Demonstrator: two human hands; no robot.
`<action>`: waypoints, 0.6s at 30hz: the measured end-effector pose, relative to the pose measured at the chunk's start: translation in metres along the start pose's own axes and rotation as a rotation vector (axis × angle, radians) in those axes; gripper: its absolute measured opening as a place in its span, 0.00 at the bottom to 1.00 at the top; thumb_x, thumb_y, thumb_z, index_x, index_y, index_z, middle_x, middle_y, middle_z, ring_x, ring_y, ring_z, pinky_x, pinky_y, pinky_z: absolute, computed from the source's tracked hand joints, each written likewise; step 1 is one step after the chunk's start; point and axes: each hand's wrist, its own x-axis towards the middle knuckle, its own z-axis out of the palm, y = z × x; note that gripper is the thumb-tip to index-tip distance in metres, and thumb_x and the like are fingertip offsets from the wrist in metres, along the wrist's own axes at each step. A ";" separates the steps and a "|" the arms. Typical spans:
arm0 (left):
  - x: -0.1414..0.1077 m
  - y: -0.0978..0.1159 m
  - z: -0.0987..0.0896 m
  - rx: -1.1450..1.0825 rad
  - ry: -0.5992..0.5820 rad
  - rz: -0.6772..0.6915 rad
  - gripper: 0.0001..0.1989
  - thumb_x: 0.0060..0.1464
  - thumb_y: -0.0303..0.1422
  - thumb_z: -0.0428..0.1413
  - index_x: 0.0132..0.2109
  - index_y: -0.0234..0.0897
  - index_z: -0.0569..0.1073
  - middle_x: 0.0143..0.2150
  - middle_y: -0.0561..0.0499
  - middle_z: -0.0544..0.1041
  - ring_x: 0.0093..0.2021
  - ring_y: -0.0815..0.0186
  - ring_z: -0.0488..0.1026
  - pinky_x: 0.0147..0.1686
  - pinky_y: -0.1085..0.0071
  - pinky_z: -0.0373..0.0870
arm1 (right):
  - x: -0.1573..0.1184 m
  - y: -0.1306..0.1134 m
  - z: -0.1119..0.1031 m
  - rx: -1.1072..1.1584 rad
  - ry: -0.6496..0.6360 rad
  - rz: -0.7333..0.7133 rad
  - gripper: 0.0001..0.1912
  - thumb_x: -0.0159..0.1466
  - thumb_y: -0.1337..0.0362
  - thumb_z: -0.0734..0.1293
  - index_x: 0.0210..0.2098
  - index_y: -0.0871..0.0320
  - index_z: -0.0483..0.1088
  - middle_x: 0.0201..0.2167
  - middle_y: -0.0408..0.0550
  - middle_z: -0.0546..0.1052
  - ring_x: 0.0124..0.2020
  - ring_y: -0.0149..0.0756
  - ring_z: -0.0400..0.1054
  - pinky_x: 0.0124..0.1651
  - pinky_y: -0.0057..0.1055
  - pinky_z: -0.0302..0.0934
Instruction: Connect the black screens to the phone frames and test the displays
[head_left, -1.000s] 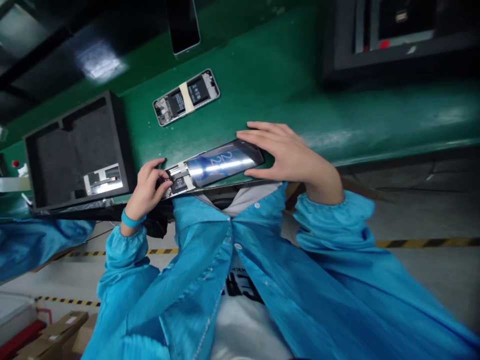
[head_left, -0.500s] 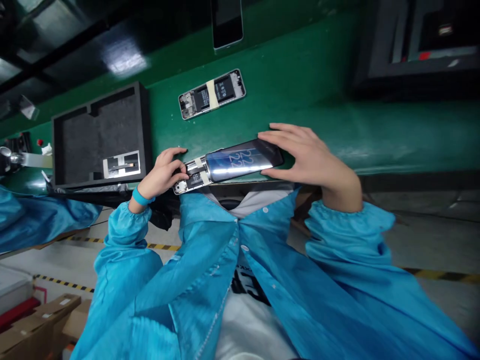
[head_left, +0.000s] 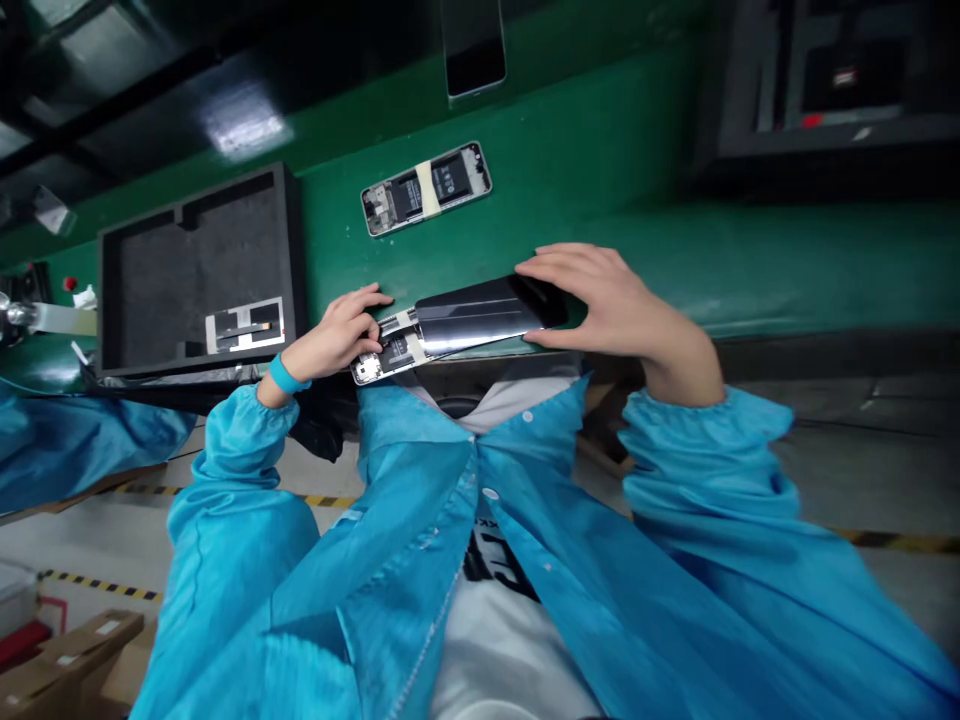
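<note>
An opened smartphone lies across the green table's near edge, its exposed frame with battery and circuit board at the left end. My left hand grips that frame, fingertips pressing among the internals. My right hand spans the black glossy display panel, fingers along its far edge and thumb along its near edge. The panel joins the frame at a strip of pale tape, and it hides whatever lies beneath it.
A second opened phone with beige tape and a whole black phone lie on the green table. A black foam tray holds a small part. A dark fixture stands at the top right, and a blue sleeve lies left.
The display panel has tilted, its blue reflection turning dark. My left hand has shifted slightly on the frame, and the whole view has moved a little.
</note>
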 end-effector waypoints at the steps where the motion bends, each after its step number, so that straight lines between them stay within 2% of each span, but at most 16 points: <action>1: 0.002 -0.001 -0.003 -0.015 -0.024 0.000 0.26 0.74 0.54 0.49 0.42 0.36 0.74 0.72 0.33 0.69 0.80 0.42 0.56 0.75 0.39 0.56 | 0.001 0.001 0.000 0.001 0.004 0.000 0.41 0.66 0.37 0.70 0.73 0.48 0.69 0.68 0.54 0.74 0.71 0.65 0.65 0.71 0.63 0.58; 6: 0.013 -0.006 -0.020 -0.112 -0.149 -0.034 0.25 0.72 0.54 0.52 0.42 0.36 0.74 0.76 0.34 0.64 0.82 0.40 0.50 0.76 0.38 0.54 | 0.003 -0.002 -0.003 0.048 0.041 -0.015 0.43 0.63 0.38 0.73 0.71 0.51 0.71 0.64 0.56 0.76 0.66 0.61 0.69 0.70 0.60 0.62; 8: 0.018 -0.003 -0.025 -0.156 -0.120 -0.049 0.23 0.70 0.54 0.55 0.44 0.36 0.74 0.75 0.33 0.66 0.81 0.40 0.54 0.76 0.39 0.57 | 0.003 -0.005 -0.004 0.083 0.076 -0.010 0.43 0.61 0.40 0.75 0.70 0.53 0.73 0.63 0.56 0.77 0.64 0.59 0.71 0.69 0.57 0.65; 9: 0.020 0.002 -0.026 -0.172 -0.065 -0.061 0.22 0.69 0.53 0.57 0.47 0.37 0.74 0.75 0.33 0.66 0.79 0.42 0.58 0.75 0.41 0.59 | 0.003 -0.006 -0.005 0.102 0.097 0.006 0.42 0.61 0.42 0.76 0.69 0.53 0.74 0.62 0.56 0.78 0.63 0.58 0.72 0.68 0.56 0.66; 11: 0.023 0.015 -0.024 -0.197 0.116 -0.077 0.24 0.68 0.52 0.59 0.57 0.37 0.73 0.74 0.33 0.67 0.77 0.46 0.62 0.75 0.44 0.61 | 0.002 -0.009 -0.007 0.151 0.138 0.061 0.42 0.59 0.44 0.78 0.69 0.52 0.74 0.60 0.55 0.79 0.60 0.55 0.74 0.67 0.53 0.68; 14: 0.029 0.044 -0.011 -0.310 0.361 -0.071 0.32 0.68 0.52 0.60 0.69 0.39 0.67 0.76 0.34 0.65 0.77 0.49 0.64 0.75 0.49 0.63 | 0.001 -0.018 -0.012 0.252 0.217 0.109 0.47 0.56 0.44 0.80 0.70 0.51 0.72 0.59 0.53 0.80 0.59 0.51 0.75 0.66 0.51 0.70; 18: 0.040 0.088 0.003 -0.670 0.490 -0.069 0.41 0.67 0.59 0.58 0.76 0.43 0.60 0.73 0.36 0.70 0.72 0.49 0.71 0.70 0.52 0.71 | 0.006 -0.052 -0.026 0.204 0.370 -0.010 0.51 0.57 0.44 0.80 0.75 0.52 0.67 0.60 0.56 0.78 0.60 0.51 0.74 0.66 0.51 0.70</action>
